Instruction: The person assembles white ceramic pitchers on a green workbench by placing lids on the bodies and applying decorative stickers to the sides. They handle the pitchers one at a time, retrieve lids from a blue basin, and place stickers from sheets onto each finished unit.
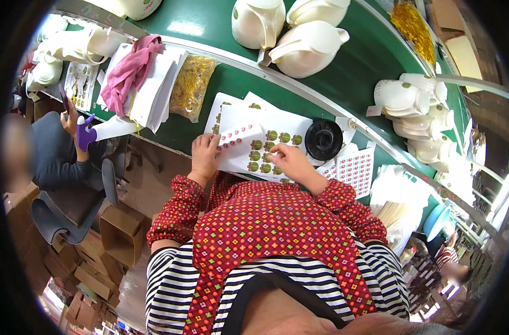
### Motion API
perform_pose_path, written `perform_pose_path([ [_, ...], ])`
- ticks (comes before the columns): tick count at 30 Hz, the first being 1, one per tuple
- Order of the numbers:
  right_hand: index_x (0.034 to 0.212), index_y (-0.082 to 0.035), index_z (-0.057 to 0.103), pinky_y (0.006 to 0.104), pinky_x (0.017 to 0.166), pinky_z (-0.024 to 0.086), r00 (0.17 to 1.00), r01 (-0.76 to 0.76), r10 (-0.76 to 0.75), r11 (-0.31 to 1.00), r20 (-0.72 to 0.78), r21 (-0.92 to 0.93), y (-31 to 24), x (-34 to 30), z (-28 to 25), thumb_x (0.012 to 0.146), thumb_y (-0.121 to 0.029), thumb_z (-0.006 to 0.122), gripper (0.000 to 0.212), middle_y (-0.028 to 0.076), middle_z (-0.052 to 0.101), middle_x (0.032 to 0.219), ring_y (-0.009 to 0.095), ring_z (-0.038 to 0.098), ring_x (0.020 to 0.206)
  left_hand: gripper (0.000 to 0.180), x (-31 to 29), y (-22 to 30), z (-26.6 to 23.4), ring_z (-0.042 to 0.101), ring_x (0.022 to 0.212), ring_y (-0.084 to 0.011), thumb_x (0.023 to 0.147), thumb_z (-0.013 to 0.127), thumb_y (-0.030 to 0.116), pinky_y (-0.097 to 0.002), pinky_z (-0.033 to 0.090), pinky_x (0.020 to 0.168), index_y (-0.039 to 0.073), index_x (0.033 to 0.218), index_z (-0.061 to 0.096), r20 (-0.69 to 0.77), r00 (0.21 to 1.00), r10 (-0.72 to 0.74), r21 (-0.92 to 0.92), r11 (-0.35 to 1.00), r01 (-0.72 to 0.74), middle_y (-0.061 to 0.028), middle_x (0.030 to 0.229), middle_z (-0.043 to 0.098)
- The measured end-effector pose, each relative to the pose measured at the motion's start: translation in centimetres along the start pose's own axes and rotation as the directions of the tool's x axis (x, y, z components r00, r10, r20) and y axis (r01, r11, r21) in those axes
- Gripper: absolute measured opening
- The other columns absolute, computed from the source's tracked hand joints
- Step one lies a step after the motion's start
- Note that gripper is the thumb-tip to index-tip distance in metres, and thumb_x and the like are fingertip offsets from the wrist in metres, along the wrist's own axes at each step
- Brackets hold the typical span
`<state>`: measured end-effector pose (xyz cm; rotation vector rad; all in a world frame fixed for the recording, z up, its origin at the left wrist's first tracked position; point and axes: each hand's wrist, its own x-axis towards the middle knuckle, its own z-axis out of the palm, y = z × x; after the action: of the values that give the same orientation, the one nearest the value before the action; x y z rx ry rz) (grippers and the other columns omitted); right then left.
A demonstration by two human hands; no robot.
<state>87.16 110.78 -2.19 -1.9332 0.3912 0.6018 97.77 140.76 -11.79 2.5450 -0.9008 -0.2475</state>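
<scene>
My left hand (205,157) is closed on the near-left end of a strip of small round red-and-green stickers (236,138). The strip lies over a white sheet of larger green-and-brown stickers (255,156) on the workbench. Over the right part of that sheet, my right hand (293,163) has its thumb and fingertips drawn together beside the stickers. Whatever lies between those fingertips is too small to make out. A round black plastic lid (323,139) rests just beyond my right hand. Another sheet of small red stickers (355,170) lies to its right.
White plastic pitchers (310,49) stand across a metal rail on the green surface (209,17). More pitchers (410,103) sit at right. A bag of gold ties (192,86), a pink cloth (132,70) and a purple-topped spray bottle (106,129) lie left. A seated person (59,153) is at left.
</scene>
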Motion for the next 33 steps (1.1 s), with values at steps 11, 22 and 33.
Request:
perform_pose_path([
  [11, 0.133, -0.011, 0.063, 0.0469, 0.109, 0.039, 0.713, 0.467, -0.678, 0.651, -0.180, -0.599, -10.7, -7.9, -6.9, 0.079, -0.021, 0.087, 0.061, 0.008, 0.070, 0.115, 0.028, 0.065, 0.111, 0.041, 3.6, 15.1, -14.9, 0.069, 0.087, -0.0320, 0.081, 0.082, 0.011, -0.0422, 0.055, 0.077, 0.008, 0.120, 0.068, -0.016, 0.964, 0.267, -0.139, 0.954, -0.266, -0.0113, 0.096, 0.071],
  [22, 0.098, -0.006, 0.077, 0.0425, 0.088, 0.048, 0.587, 0.551, -0.705, 0.709, -0.399, -0.441, -10.2, -16.8, -10.3, 0.087, -0.013, 0.077, 0.013, 0.009, 0.075, 0.088, 0.032, 0.070, 0.089, 0.030, 5.2, 23.9, -21.4, 0.066, 0.065, -0.0188, 0.089, 0.082, 0.015, -0.0325, 0.053, 0.065, 0.000, 0.114, 0.073, 0.280, 0.927, 0.250, -0.447, 0.888, -0.104, -0.0141, 0.076, 0.069],
  [33, 0.091, -0.005, 0.074, 0.0404, 0.094, 0.049, 0.564, 0.520, -0.717, 0.693, -0.408, -0.499, -7.2, -17.4, -11.2, 0.082, -0.011, 0.082, 0.013, 0.007, 0.072, 0.107, 0.030, 0.065, 0.107, 0.028, 6.0, 26.1, -21.2, 0.056, 0.068, -0.0084, 0.090, 0.080, 0.014, -0.0285, 0.050, 0.064, -0.003, 0.112, 0.074, 0.298, 0.915, 0.273, -0.510, 0.855, -0.089, -0.0102, 0.076, 0.069],
])
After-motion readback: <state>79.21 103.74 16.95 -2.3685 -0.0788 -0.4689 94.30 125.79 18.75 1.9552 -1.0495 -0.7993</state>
